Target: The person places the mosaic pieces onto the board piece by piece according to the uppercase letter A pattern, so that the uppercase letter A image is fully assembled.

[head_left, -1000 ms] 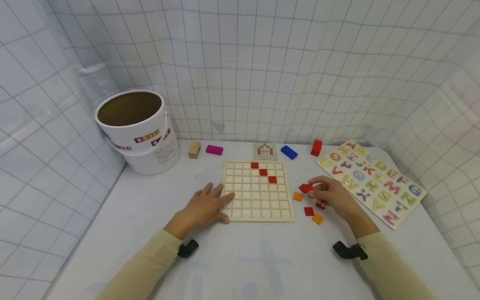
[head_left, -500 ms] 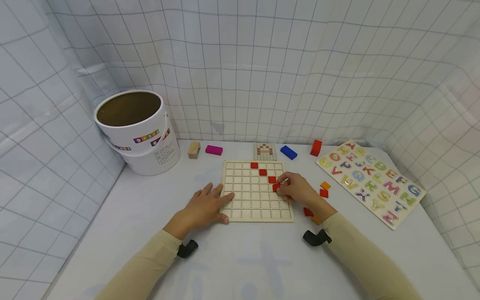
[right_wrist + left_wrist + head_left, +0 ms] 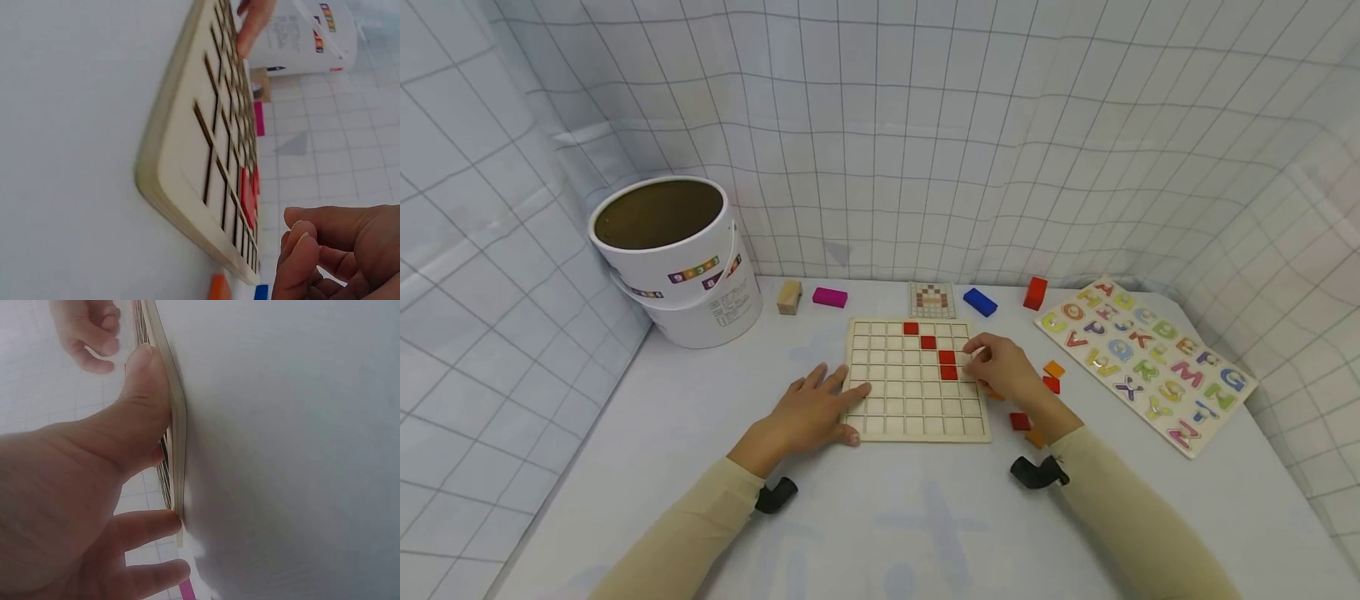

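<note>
grid-lined white curtains back a white table, where a bucket stands at left and an alphabet board lies at right. between them lies the wooden grid board; the left hand rests on its left edge, fingers spread, while the right hand, loosely bent, holds nothing near four red tiles set in the grid.

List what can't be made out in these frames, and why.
Head: orange tile by the right edge of the board, partly behind the right grip.
Head: floor of the white bucket, hidden by its near wall.
Head: print on its label, too small.
Left wrist: magenta block, cut off by bottom edge.
Right wrist: blue block, likewise.
</note>
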Demonstrator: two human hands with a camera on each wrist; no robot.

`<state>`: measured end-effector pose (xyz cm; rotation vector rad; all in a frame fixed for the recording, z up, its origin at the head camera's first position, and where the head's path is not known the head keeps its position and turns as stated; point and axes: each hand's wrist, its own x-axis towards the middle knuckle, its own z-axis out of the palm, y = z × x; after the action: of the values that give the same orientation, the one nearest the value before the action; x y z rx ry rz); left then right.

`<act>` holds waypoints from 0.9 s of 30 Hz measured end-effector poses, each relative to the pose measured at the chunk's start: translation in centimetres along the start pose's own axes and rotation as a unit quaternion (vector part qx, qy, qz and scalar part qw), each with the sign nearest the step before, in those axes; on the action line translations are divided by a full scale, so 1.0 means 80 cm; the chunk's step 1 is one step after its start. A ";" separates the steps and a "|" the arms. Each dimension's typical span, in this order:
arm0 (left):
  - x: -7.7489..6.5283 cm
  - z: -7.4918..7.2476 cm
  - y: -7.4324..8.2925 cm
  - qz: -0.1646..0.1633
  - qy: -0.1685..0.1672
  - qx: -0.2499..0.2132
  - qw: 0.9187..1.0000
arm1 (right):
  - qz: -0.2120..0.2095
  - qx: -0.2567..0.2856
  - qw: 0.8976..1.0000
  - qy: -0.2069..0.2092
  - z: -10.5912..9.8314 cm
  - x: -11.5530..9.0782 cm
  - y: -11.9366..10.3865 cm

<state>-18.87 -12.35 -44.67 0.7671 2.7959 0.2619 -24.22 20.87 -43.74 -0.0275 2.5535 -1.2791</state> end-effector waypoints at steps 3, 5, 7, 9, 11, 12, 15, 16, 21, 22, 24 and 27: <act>0.001 0.000 0.000 0.003 0.004 0.001 1.000 | -0.006 0.011 1.000 0.015 -0.032 -0.013 0.010; 0.001 0.000 0.000 0.003 0.006 0.001 1.000 | -0.013 0.019 1.000 0.015 -0.053 -0.022 0.023; 0.001 0.001 0.000 0.003 0.007 0.002 1.000 | -0.022 0.024 0.999 0.012 -0.071 -0.033 0.039; 0.001 0.001 0.000 0.002 0.007 0.002 1.000 | -0.030 0.023 0.999 0.006 -0.087 -0.043 0.056; 0.001 0.002 -0.001 0.001 0.006 0.002 1.000 | -0.029 0.022 0.999 -0.002 -0.099 -0.052 0.071; 0.001 0.002 -0.001 0.001 0.006 0.002 1.000 | -0.026 0.016 1.000 -0.005 -0.104 -0.056 0.079; 0.001 0.002 -0.002 -0.001 0.004 0.003 1.000 | -0.007 0.005 1.000 -0.007 -0.115 -0.065 0.098; 0.001 0.002 -0.002 -0.001 0.004 0.003 1.000 | -0.001 0.005 1.000 -0.007 -0.117 -0.067 0.103; 0.001 0.003 -0.002 0.000 0.005 0.007 1.000 | 0.010 0.010 1.000 0.000 -0.121 -0.069 0.121; 0.001 0.003 -0.002 0.000 0.005 0.007 1.000 | 0.008 0.008 1.000 0.003 -0.121 -0.069 0.123; 0.001 0.003 -0.002 0.000 0.004 0.007 1.000 | 0.002 -0.005 1.000 0.008 -0.120 -0.068 0.126; 0.002 0.002 0.000 0.001 0.002 0.004 1.000 | -0.008 -0.030 0.999 0.014 -0.117 -0.066 0.127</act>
<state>-18.95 -12.27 -44.86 0.7723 2.8018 0.2516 -20.48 35.12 -45.13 -0.0444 2.6198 -1.2156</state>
